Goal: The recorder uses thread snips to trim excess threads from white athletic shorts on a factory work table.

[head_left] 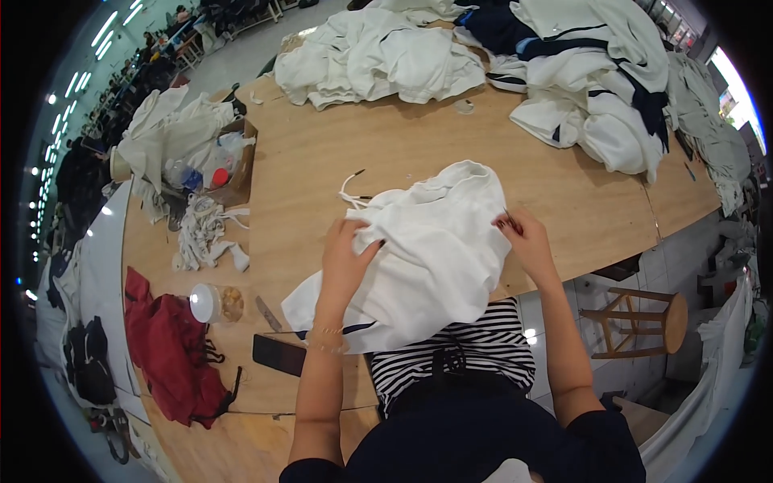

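A white garment (435,249) with drawcords lies bunched on the wooden table (338,153) in front of me, its lower edge hanging over my lap. My left hand (346,258) presses flat on the garment's left side, fingers curled into the fabric. My right hand (523,233) pinches the garment's right edge. The white drawcords (350,191) trail out from the upper left of the garment onto the table.
Piles of white and navy garments (564,72) cover the far table. A cardboard box (233,169) with bottles, a bundle of white cords (205,233), a clear jar (216,303), a dark phone (278,354) and a red cloth (173,354) lie left. A wooden stool (644,322) stands right.
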The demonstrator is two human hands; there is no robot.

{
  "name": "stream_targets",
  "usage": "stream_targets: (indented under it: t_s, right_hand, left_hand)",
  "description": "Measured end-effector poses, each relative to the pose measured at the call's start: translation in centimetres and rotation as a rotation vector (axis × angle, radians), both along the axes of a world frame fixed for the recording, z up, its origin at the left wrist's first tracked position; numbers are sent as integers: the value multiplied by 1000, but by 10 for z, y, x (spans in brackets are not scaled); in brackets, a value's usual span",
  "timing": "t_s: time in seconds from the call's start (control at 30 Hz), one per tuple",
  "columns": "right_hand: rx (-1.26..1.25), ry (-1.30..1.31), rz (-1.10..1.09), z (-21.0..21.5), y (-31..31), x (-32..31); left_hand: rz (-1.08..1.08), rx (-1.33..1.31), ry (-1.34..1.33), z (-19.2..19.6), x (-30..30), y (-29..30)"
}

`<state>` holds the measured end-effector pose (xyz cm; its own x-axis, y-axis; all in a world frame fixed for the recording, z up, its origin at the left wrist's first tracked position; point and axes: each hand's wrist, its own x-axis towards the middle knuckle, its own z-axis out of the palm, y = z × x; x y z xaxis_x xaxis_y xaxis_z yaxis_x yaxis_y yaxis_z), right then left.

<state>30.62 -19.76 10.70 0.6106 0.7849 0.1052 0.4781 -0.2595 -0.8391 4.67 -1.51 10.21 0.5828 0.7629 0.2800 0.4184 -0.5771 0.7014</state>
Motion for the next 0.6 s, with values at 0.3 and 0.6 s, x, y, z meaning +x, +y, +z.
stream_targets:
  t_s: [0.3,0.6]
  right_hand:
    - [-528,-388,483,-31,119,65]
    - [-219,377,583,76,86,86]
  left_hand:
    - [-331,-175,190,-20,53,66]
    - [-413,-392,188,5,35,60]
